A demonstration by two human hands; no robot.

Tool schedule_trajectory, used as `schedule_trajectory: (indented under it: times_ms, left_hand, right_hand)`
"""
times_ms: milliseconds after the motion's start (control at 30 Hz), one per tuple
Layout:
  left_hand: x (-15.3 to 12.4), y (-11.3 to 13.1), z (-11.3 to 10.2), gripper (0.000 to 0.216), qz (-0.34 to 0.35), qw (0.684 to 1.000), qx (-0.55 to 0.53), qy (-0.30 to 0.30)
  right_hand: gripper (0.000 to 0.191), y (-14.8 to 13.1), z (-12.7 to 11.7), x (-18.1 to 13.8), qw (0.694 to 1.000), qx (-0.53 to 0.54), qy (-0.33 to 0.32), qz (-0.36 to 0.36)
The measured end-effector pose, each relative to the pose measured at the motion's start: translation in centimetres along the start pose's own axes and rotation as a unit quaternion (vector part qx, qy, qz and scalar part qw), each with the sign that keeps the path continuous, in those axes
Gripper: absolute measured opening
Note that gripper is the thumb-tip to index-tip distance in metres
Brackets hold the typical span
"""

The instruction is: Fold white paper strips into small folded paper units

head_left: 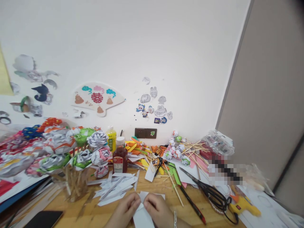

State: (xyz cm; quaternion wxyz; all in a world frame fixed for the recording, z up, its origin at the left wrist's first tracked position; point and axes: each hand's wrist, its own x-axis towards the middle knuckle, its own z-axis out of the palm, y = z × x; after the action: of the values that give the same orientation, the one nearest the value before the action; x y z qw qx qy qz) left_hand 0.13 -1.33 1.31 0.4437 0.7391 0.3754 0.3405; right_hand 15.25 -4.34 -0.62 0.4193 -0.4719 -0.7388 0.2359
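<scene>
At the near edge of the wooden table, my left hand (127, 209) and my right hand (158, 209) pinch a white piece of paper (143, 218) between them. The thumbs and fingers of both hands are closed at its upper end, and the lower part hangs toward me. Beyond my hands lies a pile of white paper strips (116, 188). Another white sheet partly shows behind my knuckles. A bracelet is on my right wrist.
Paper flowers (59, 142) on sticks stand in a clear container (73, 186) at left. Two bottles, red (120, 158) and yellow (111, 139), stand behind. Scissors (211, 193), a pen (193, 204) and a yellow glue gun (245, 207) lie right; a black phone-like slab (44, 219) lies front left.
</scene>
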Motion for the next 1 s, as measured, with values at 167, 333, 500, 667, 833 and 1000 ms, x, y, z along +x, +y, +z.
schedule_trajectory:
  times_ms: [167,333,500,667,833,1000]
  left_hand:
    - [-0.28,0.41,0.1,0.029,0.006,0.999,0.032,-0.01]
    - [-0.35,0.18,0.27,0.028,0.004,0.998,0.051,-0.019]
    - [-0.33,0.13,0.29,0.028,-0.001,0.999,0.044,-0.029]
    - [-0.26,0.39,0.36,0.029,-0.017,0.999,0.026,-0.014]
    - [-0.15,0.17,0.42,0.031,-0.013,1.0,0.014,-0.006]
    - [-0.15,-0.01,0.37,0.033,-0.003,0.999,0.02,-0.036]
  right_hand:
    - [0.026,-0.12,0.02,0.01,0.998,-0.053,-0.025,-0.026]
    - [0.022,0.28,0.26,0.06,0.996,-0.077,-0.026,-0.035]
    - [0.022,0.31,0.24,-0.02,0.997,-0.066,-0.023,-0.033]
    - [0.019,0.09,0.19,0.04,0.999,-0.034,-0.014,-0.013]
    - [0.015,0.11,0.12,0.1,0.999,-0.038,-0.025,-0.009]
    - [0.022,0.29,0.01,0.15,0.999,-0.035,-0.033,-0.009]
